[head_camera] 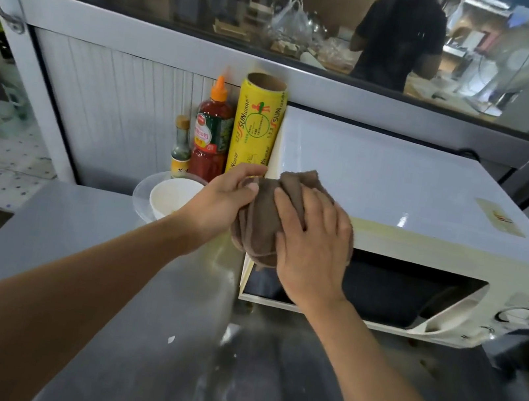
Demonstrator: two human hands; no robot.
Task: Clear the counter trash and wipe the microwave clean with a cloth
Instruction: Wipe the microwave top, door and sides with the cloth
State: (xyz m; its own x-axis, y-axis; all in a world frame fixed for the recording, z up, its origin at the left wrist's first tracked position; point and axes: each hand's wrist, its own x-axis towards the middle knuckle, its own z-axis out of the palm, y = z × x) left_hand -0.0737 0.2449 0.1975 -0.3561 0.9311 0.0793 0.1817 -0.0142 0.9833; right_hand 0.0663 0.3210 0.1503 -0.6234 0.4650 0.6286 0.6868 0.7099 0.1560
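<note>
Head view, one moment, kitchen surface (145,285) of grey metal.

Item: microwave (429,198), cream-white, standing on the surface at right, door shut, dials at its far right end. Top panel glossy.

Item: cloth (263,221), brown, bunched, draped over the microwave's near left top corner and hanging down past the door edge.

Item: left hand (222,197), thumb and fingers curled round the left side of the cloth, pinching it.

Item: right hand (312,239), fingers spread flat and pressing the cloth against the corner.

Item: yellow wrap roll (257,126), upright, touching the microwave's left side; red sauce bottle (212,133) and small glass bottle (181,149) just beside it; white bowl (170,197) on a clear plate, near the left hand.

Step in hand, by judgement: wiping the microwave, starting at the left corner. No obvious trash shows on the surface, only a few small white specks.

Next move likely calls for sweeping the cloth rightward over the top under flat pressure, then down the door, keeping clear of the bottles.
</note>
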